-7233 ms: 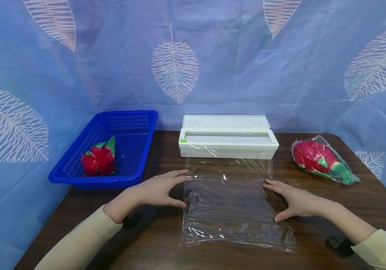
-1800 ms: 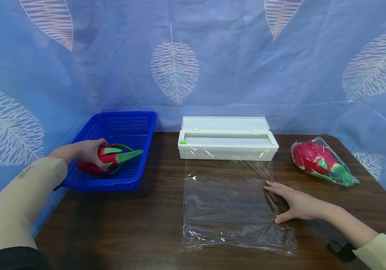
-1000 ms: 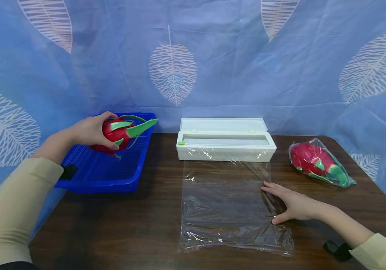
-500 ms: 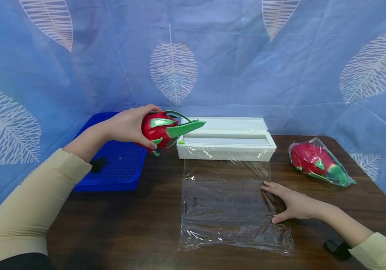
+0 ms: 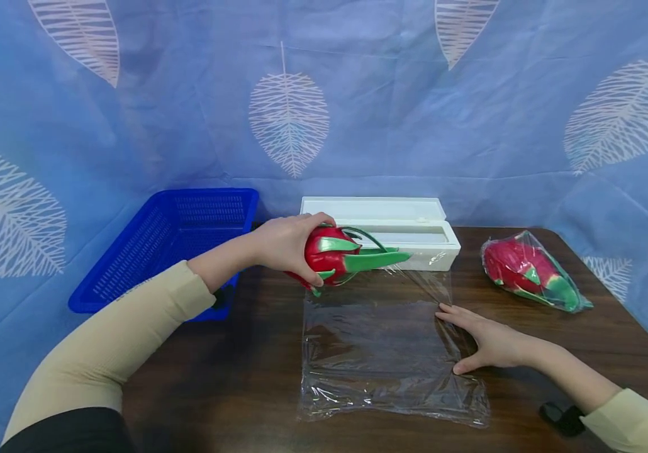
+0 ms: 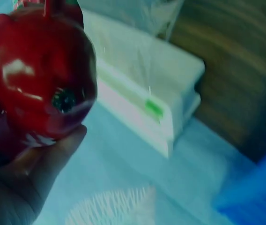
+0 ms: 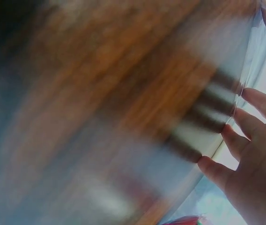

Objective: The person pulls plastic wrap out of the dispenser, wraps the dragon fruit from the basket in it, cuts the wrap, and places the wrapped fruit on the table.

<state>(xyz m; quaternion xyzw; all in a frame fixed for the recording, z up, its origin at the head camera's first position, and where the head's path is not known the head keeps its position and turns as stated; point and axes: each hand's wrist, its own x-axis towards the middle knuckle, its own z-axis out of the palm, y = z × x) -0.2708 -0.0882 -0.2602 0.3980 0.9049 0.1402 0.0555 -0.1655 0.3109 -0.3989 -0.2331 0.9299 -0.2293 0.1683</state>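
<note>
Left fingers [image 5: 318,220] grip a glossy red, green-leaved dragon fruit [image 5: 336,258]; right fingers [image 5: 461,316] spread on clear film [image 5: 369,340]

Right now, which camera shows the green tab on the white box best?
The left wrist view: the green tab sits in plain sight near one end of the white box. In the head view, the left hand and red fruit hide it. The right wrist view doesn't show it at all.

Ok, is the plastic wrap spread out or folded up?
Spread out: the plastic wrap lies as a wide, slightly creased sheet across the table, with the right hand at one edge.
</note>
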